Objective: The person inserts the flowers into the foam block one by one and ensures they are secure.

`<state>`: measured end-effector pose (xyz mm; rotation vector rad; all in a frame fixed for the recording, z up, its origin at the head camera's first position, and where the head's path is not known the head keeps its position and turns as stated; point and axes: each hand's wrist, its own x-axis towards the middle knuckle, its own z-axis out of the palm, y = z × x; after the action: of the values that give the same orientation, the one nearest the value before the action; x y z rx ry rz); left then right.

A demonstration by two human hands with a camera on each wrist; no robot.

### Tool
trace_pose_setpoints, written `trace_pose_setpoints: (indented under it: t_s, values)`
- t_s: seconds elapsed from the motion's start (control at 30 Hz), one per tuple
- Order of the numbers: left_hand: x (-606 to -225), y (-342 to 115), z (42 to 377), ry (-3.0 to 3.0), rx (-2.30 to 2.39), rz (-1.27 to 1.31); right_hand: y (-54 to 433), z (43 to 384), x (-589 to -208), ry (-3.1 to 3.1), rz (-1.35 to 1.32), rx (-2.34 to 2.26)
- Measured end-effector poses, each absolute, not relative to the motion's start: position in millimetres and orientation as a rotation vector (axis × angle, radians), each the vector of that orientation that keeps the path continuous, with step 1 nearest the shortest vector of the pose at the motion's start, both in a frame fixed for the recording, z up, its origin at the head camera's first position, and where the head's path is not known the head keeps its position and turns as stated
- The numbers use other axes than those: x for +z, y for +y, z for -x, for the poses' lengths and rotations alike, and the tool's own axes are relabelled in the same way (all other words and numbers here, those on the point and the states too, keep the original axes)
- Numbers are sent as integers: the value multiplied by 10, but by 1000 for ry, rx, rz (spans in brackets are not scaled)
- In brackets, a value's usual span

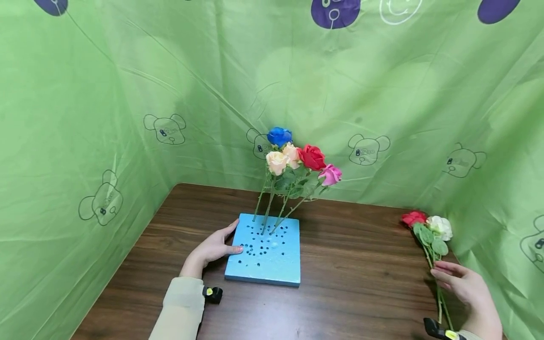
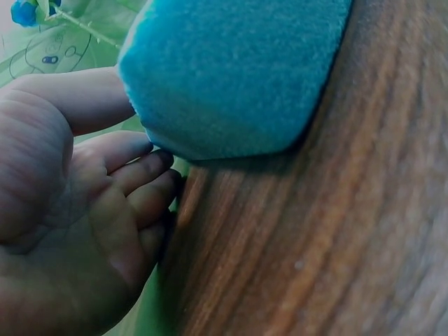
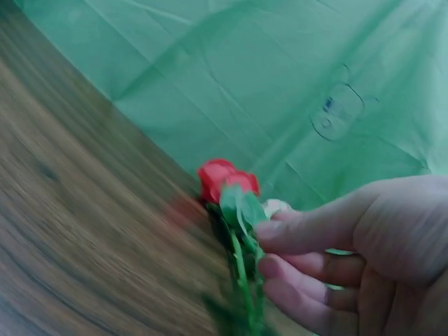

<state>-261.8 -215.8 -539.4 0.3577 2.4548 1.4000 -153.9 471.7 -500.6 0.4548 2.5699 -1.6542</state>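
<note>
A light-blue foam block (image 1: pixel 272 264) dotted with small holes lies on the table. Its left edge is gripped by my left hand (image 1: pixel 216 244), thumb on the top face and fingers against the side. Out of the block's back half rise artificial roses: a blue rose (image 1: pixel 279 136), two cream roses (image 1: pixel 276 163), a red rose (image 1: pixel 312 157) and a pink rose (image 1: pixel 330 174). At the far right, my right hand (image 1: pixel 465 288) pinches the stem of a white rose (image 1: pixel 440 227) between thumb and fingers. Beside it lies another red rose (image 3: pixel 225 179); its stem runs close to the white one's.
The brown wooden table (image 1: pixel 357 264) reaches back to a green cloth (image 1: pixel 382 94) printed with bear faces, which hangs behind and along both sides. Dark wrist cameras (image 1: pixel 213 295) are strapped to both wrists.
</note>
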Motion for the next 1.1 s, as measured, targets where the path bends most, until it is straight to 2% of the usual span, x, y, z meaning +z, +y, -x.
trace_pose_setpoints:
  t_s: [0.2,0.43,0.7,1.1]
  values:
    - [-5391,-2156,2613,2462,1398,-359,4842,1501,-5012,2607,-518,-1405]
    - [-5384,-2160,2615,2470,1388,-371,4862,1522,-5108,2442,-596,-1533]
    - [-5385,-2163,2603,2479,1370,-367,4885,1537,-5115,2492,-618,-1295]
    - [-5370,-2151,2583,2474,1390,-376,4841,1524,-5075,2410,-638,-1380]
